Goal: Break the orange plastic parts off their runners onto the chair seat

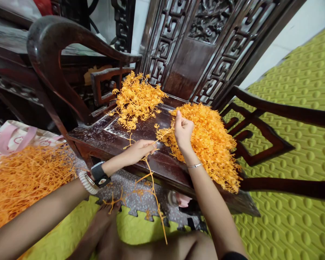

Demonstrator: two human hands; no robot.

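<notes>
My left hand [142,151] is closed in a pinch on a thin orange branched stem [153,184], which hangs down past the seat's front edge. Between the hands a strand of the same orange stretches up to my right hand [183,130], whose fingers are curled shut with the thumb up; they seem to grip its upper end. Behind and beside the right hand lies a big heap of small orange branched pieces [213,148]. A looser pile of similar orange pieces [138,97] sits further back on the left of the dark wooden chair seat [121,142].
At the left, a large mass of long orange stems [35,180] lies by a white bag with pink handles [17,139]. A curved wooden armrest [83,38] rises on the left, another armrest [287,108] on the right. Yellow-green mat [287,216] covers the floor.
</notes>
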